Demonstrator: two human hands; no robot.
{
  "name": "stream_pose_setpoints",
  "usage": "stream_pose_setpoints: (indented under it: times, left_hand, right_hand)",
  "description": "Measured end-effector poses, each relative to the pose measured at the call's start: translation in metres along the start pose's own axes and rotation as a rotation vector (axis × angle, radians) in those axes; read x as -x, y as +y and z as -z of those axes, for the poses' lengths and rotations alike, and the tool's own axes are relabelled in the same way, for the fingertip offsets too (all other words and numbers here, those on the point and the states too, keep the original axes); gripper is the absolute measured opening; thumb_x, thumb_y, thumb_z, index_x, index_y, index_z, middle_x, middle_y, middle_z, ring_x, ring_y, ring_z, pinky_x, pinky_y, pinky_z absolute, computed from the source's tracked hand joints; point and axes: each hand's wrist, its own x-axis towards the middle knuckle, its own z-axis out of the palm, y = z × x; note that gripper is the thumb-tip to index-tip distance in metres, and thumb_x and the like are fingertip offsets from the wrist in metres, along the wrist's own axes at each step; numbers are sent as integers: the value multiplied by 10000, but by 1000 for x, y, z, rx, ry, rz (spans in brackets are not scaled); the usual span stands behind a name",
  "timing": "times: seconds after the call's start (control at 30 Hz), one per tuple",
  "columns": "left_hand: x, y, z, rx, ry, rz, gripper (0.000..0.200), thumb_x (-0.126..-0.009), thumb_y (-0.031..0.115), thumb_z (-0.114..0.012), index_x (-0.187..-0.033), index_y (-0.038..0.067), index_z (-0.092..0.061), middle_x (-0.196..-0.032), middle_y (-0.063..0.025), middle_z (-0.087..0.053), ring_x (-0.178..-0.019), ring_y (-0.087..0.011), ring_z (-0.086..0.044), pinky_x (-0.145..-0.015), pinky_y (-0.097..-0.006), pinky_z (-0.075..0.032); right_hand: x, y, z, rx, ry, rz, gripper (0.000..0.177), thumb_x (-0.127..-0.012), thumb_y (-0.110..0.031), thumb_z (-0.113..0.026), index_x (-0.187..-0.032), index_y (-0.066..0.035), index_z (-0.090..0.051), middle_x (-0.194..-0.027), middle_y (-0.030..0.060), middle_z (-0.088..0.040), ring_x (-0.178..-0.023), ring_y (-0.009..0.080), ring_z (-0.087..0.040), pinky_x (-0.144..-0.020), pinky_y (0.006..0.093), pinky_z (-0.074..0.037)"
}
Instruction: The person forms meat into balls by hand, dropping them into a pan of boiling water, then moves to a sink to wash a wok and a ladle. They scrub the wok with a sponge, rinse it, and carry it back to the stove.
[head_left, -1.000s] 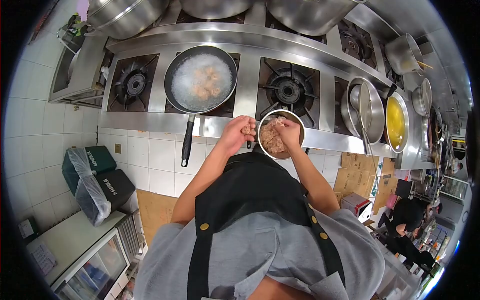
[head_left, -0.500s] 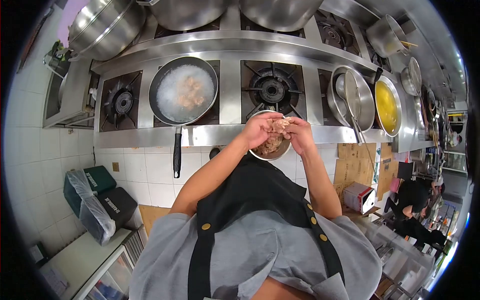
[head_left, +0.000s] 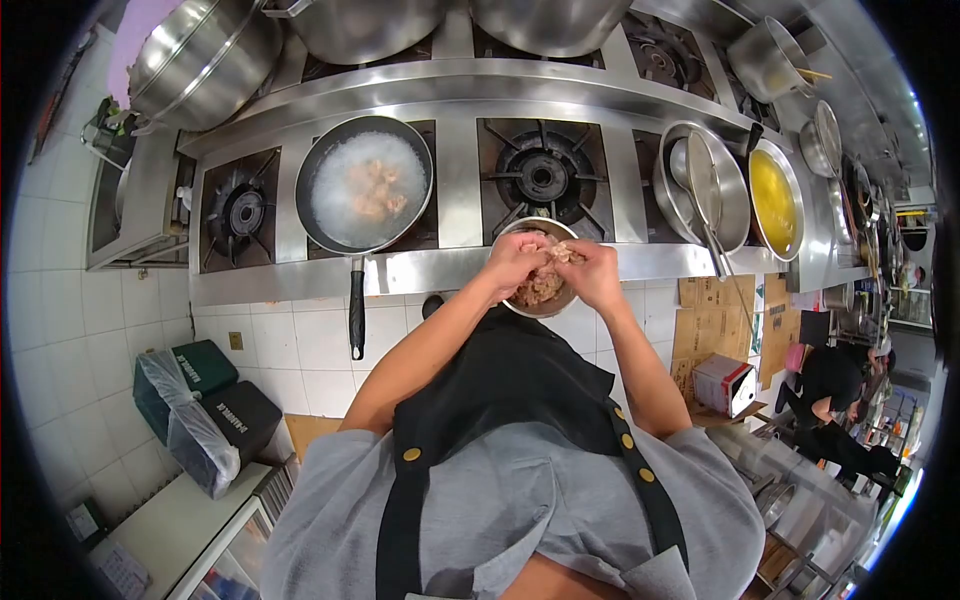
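Both hands are over a metal bowl (head_left: pixel 568 301) of raw meat (head_left: pixel 537 290) at the front edge of the stove. My left hand (head_left: pixel 516 262) pinches one side of a pale raw meat piece (head_left: pixel 552 250). From the other side, my right hand (head_left: pixel 597 273) grips the same piece, its fingers closed. The fingers partly hide the meat between them. To the left, a black frying pan (head_left: pixel 307 225) sits on a burner; pinkish meat pieces (head_left: pixel 378 190) lie in its cloudy, steaming liquid.
A bare burner (head_left: pixel 541 177) lies just beyond the bowl. At right stand a steel basin (head_left: pixel 735 225) with a strainer and a pan of yellow liquid (head_left: pixel 773 205). Large pots (head_left: pixel 370 25) line the back. The frying pan's handle (head_left: pixel 357 315) juts out over the front edge. Another person (head_left: pixel 832 380) is far right.
My hands have drawn the meat piece lower and closer over the bowl, with the fingers more curled around it. The camera view has shifted slightly.
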Motion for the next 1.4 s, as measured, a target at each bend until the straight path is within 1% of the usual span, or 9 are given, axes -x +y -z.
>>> stream_pose_setpoints:
  times: [0.23, 0.4, 0.5, 0.6, 0.67, 0.97, 1.1, 1.23, 1.4]
  left_hand:
    - [12, 18, -1, 34, 3, 128, 150, -848, 10, -557, -998, -1, -566, -863, -62, -600, -699, -118, -583, -573, -242, -486]
    - [8, 13, -12, 265, -74, 102, 164, -842, 3, -546, -1002, 32, -529, -889, -61, -594, -706, -133, -595, -571, -256, -505]
    - [7, 7, -17, 224, 3, 45, 147, -845, 8, -554, -984, 34, -513, -862, -55, -583, -699, -147, -601, -579, -273, -514]
    - [8, 9, -13, 189, 114, 12, 132, -845, 1, -557, -960, 49, -513, -861, -43, -574, -715, -151, -600, -584, -289, -518]
    - [10, 12, -6, 158, 110, 55, 156, -854, 13, -558, -997, 64, -523, -892, -45, -572, -753, -156, -598, -596, -310, -526]
    - [11, 1, -6, 470, -273, 74, 321, -899, 67, -510, -1218, 61, -473, -1262, -66, -468, -1102, -234, -526, -828, -411, -520]
    - [0, -19, 7, 481, -310, 11, 409, -896, 28, -463, -1301, 71, -423, -1258, -95, -496, -1139, -258, -516, -900, -444, -486]
    - [11, -3, 9, 393, -179, 49, 278, -811, -68, -532, -1066, 42, -518, -1059, -116, -569, -951, -212, -607, -815, -353, -527]
    - [5, -1, 0, 109, -113, 11, 175, -781, -57, -590, -911, 42, -525, -889, -63, -581, -833, -180, -604, -643, -327, -537]
  right_hand:
    - [4, 0, 18, -976, -62, -363, 169, -750, 53, -629, -918, 48, -652, -798, 67, -644, -679, 99, -580, -608, 227, -455]
    - [7, -9, 3, -903, 15, -332, 207, -737, 50, -646, -944, 50, -643, -823, 86, -646, -731, 173, -610, -711, 270, -478]
    - [14, -6, -2, -55, 87, 85, 171, -773, 38, -632, -944, 43, -640, -825, 76, -643, -724, 162, -603, -659, 257, -484]
    - [18, 4, 1, -104, 70, -60, 174, -774, 21, -639, -946, 52, -638, -811, 74, -636, -706, 143, -595, -622, 261, -488]
    - [20, 1, 12, -759, -16, -376, 172, -758, 36, -643, -927, 62, -631, -765, 75, -636, -709, 138, -605, -627, 255, -485]
    - [10, -8, -15, -1048, 160, -288, 229, -833, 23, -588, -1056, 3, -537, -981, 65, -614, -874, 117, -586, -717, 230, -482]
    - [10, 5, -31, -690, 99, -116, 294, -866, -12, -560, -1156, -19, -517, -1063, 74, -592, -934, 140, -582, -780, 272, -481]
    - [7, -17, 5, -28, -30, 126, 394, -732, 28, -660, -1113, -28, -574, -1094, 101, -594, -922, 154, -585, -748, 257, -468]
    - [-1, -23, 11, 156, -122, 358, 324, -695, 6, -688, -1014, -5, -634, -972, 114, -628, -745, 167, -589, -638, 262, -476]
